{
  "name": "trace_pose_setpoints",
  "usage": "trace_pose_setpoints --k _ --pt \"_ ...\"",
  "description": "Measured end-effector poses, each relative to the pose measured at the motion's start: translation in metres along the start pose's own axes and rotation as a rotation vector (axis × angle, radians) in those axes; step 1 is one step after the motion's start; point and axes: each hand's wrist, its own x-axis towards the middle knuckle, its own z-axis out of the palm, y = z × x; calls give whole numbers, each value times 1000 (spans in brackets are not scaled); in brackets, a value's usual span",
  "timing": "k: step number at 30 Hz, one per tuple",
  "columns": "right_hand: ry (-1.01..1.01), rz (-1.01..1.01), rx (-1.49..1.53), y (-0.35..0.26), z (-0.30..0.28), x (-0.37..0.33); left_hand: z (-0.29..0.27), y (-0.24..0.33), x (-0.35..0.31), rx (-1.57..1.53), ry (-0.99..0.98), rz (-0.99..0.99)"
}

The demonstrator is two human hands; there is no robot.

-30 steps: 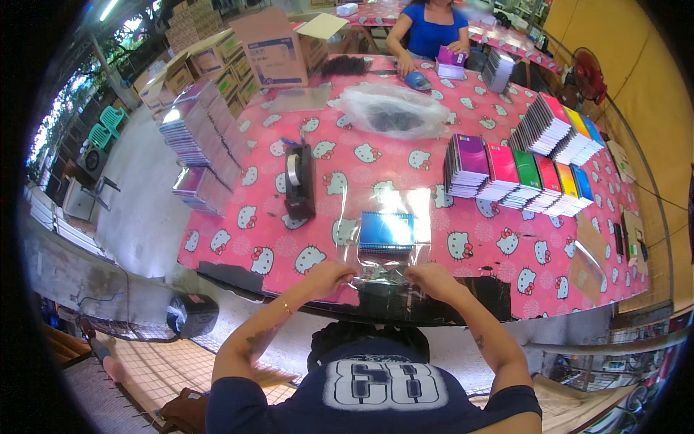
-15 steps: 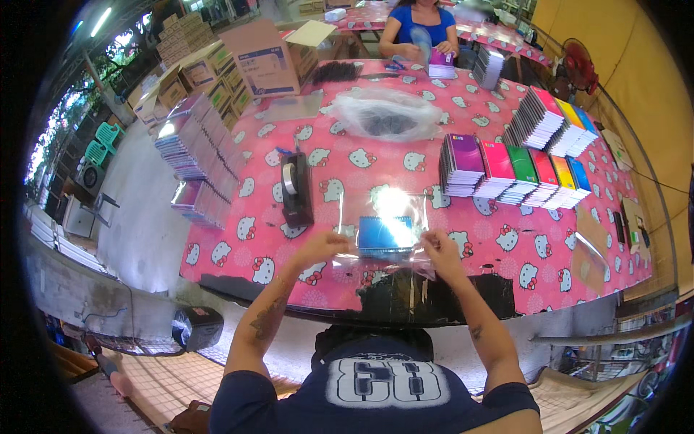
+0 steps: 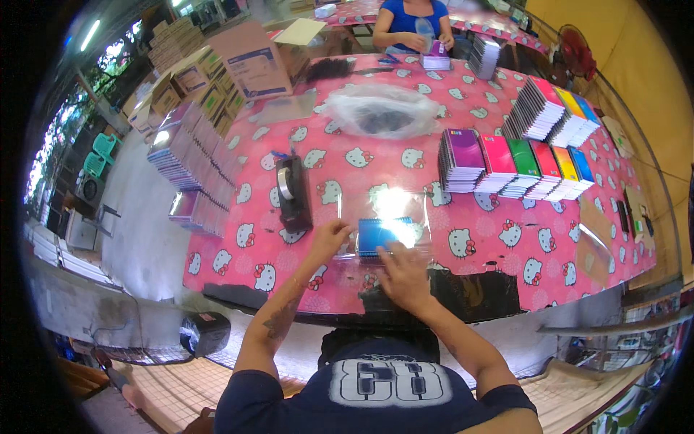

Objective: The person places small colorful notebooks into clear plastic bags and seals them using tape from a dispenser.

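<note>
In front of me a blue spiral notebook [image 3: 374, 239] lies flat on a clear plastic sheet [image 3: 348, 206], with bright glare over its upper right. My left hand [image 3: 331, 239] pinches the left edge of the sheet, beside the notebook. My right hand [image 3: 406, 276] rests with fingers stretched out over the notebook's lower right edge and the film there. Left of the sheet stands a black tape dispenser [image 3: 295, 199] with a roll of tape in it.
Stacked notebooks [image 3: 463, 163] in several colours stand at the right, wrapped stacks [image 3: 191, 155] at the left edge. A plastic bag [image 3: 379, 108] lies mid-table; an open carton [image 3: 256, 65] is beyond. Across the table a person [image 3: 413, 25] handles purple notebooks. A fan [image 3: 576, 52] stands far right.
My right hand has left the sheet's right edge and moved left and nearer me, onto the notebook's lower edge. My left hand has shifted slightly; the person opposite has moved their hands.
</note>
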Motion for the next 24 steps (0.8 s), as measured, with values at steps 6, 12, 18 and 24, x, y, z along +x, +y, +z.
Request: trace_pose_setpoints --k 6,12,18,24 --pt "-158 45 -44 -10 25 1 4 35 59 157 120 225" --pt "-172 36 -36 -17 24 5 39 0 143 886 -121 425" --pt "-145 51 -50 -12 24 1 47 14 146 831 -113 571" --pt "-133 47 -40 -11 25 1 36 37 127 832 -27 601"
